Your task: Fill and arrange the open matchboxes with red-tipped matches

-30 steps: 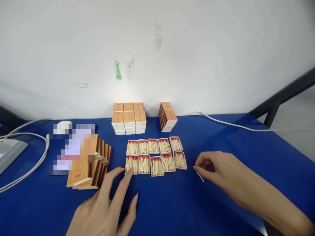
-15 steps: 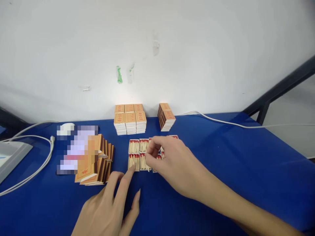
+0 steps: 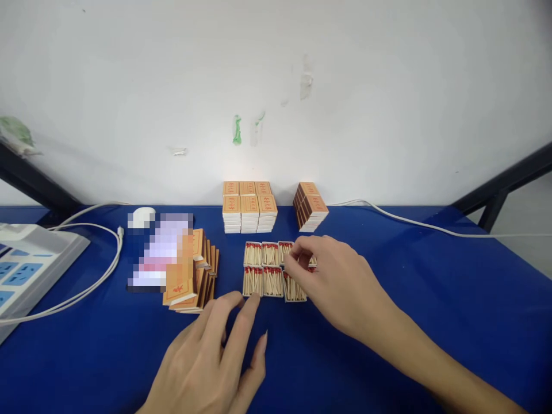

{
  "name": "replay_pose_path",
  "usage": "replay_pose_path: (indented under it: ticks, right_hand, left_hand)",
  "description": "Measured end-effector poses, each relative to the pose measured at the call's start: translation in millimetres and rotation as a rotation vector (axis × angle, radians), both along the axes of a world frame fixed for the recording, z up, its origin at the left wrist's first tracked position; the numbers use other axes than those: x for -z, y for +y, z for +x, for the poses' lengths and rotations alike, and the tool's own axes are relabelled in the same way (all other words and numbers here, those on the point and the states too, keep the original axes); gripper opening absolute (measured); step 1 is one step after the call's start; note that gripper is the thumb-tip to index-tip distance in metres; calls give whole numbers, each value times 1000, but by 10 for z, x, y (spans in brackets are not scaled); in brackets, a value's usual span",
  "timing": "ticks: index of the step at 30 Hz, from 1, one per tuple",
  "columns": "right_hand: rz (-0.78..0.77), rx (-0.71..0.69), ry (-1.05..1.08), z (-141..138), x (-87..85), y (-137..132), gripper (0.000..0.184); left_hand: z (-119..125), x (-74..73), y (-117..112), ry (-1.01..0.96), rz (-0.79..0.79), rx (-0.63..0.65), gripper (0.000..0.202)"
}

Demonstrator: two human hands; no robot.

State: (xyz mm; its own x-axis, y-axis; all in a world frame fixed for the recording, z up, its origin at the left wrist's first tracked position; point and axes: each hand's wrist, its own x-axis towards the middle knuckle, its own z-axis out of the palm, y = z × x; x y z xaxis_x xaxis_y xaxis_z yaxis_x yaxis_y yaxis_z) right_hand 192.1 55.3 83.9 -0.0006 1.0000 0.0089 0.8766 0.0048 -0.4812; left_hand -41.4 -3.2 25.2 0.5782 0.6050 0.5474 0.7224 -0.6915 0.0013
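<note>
A blue table [image 3: 388, 322] is seen from above, set against a white wall [image 3: 345, 86]. At the centre of the frame, open match trays [image 3: 263, 269] are laid in two rows, filled with red-tipped matches.

The right hand [image 3: 340, 282] is reached in from the lower right and is held over the right end of the trays, so that the trays there are partly hidden beneath it. Its thumb and forefinger are pinched together just above the upper row; whether a match is held between them cannot be told.

The left hand [image 3: 211, 362] is laid flat at the lower centre, fingers spread and nothing gripped. Its fingertips [image 3: 252, 300] are placed at the near edge of the lower-left tray, touching or almost touching it.

Behind the trays, near the wall, closed boxes [image 3: 249, 207] are piled in a neat block, with a smaller leaning pile [image 3: 310, 206] just to its right. At the left of the trays, empty sleeves [image 3: 194, 279] are heaped beside a blurred patch. A power strip [image 3: 30, 267] and a white cable [image 3: 99, 270] are seen at the far left.
</note>
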Motion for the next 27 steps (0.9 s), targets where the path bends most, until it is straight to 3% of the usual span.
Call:
replay_pose_path:
  ticks: [5, 12, 19, 27]
  right_hand:
    - [108, -78, 184, 232, 173, -136, 28]
    - [281, -54, 302, 535, 417, -257, 25]
    - [386, -51, 300, 597, 430, -292, 20]
    - [417, -89, 295, 577, 455, -315, 20]
  left_hand:
    - [74, -2, 85, 133, 64, 126, 54]
    - [113, 133, 150, 191, 47, 67, 68]
    - [142, 118, 130, 177, 3, 59, 57]
    - [172, 138, 114, 126, -84, 30, 65]
